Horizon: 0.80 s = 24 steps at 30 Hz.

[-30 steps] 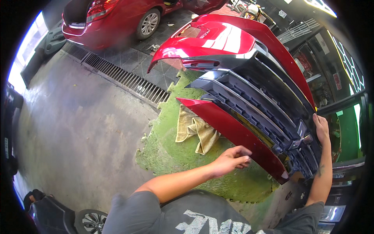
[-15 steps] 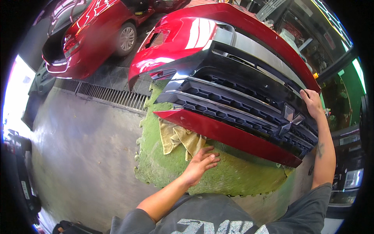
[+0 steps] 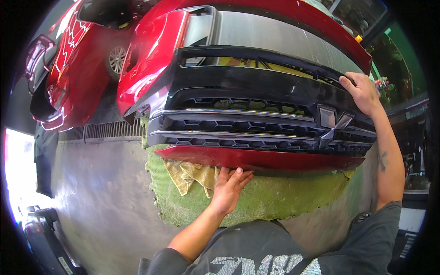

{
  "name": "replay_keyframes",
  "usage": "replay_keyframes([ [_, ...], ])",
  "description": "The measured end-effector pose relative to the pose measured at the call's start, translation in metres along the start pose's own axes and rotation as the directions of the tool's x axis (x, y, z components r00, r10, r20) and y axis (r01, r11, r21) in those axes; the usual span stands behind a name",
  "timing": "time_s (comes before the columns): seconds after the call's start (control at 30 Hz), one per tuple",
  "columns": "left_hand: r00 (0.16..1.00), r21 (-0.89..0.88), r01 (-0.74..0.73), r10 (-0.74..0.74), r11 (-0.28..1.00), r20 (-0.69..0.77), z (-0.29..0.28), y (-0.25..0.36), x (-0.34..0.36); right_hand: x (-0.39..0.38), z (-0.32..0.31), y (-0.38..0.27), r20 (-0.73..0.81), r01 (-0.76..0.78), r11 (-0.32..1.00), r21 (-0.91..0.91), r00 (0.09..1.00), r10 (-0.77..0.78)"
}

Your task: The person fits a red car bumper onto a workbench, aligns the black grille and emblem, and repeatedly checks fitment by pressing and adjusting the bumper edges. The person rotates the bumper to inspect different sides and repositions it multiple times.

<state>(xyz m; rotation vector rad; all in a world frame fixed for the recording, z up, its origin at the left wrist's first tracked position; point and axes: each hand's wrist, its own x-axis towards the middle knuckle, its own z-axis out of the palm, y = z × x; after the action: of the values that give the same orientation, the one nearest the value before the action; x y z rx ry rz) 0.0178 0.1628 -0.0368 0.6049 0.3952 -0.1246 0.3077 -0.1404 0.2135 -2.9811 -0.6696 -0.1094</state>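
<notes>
A car front bumper [image 3: 256, 158], red with a black grille [image 3: 275, 85] and chrome strips, stands tilted before me. My right hand [image 3: 364, 94] grips the top edge of the grille at the right, thumb over the front and fingers behind. Below, my left hand [image 3: 229, 188] reaches to the lower red edge; its fingers are stretched and apart, with the fingertips at or just under that edge. Whether they bear weight I cannot tell. Beside that hand a crumpled tan cloth [image 3: 190, 176] lies partly under the bumper, on a green foam mat [image 3: 284, 197].
At the far left stands a red car [image 3: 75, 85] with its trunk open. A floor drain grate [image 3: 103, 132] runs past the mat's far left side. Dark parts [image 3: 46, 238] lie at the lower left. A larger red panel [image 3: 293, 13] rises behind the grille.
The bumper now sits more level in view and its front faces me more. My left hand has come up to its lower edge. My right hand keeps its grip on the top edge.
</notes>
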Motion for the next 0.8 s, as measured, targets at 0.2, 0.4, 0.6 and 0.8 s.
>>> replay_keyframes([
  [0.2,0.996,0.095,-0.032,0.040,0.995,-0.079,0.001,-0.004,0.006,0.003,0.007,0.010,0.000,0.063,0.993,0.102,0.998,-0.063],
  [0.4,0.985,0.168,-0.039,0.066,0.985,-0.160,0.000,-0.006,0.011,0.005,-0.007,0.002,0.150,-0.051,0.998,0.037,0.988,0.044],
  [0.6,0.976,0.204,-0.078,0.116,0.976,-0.182,0.008,-0.008,0.016,0.001,0.010,0.020,-0.063,0.085,0.996,0.004,0.994,-0.084],
  [0.8,0.967,0.196,-0.109,0.149,0.975,-0.206,0.011,-0.010,0.014,-0.001,0.008,0.008,-0.060,0.038,0.999,-0.025,0.997,-0.039],
])
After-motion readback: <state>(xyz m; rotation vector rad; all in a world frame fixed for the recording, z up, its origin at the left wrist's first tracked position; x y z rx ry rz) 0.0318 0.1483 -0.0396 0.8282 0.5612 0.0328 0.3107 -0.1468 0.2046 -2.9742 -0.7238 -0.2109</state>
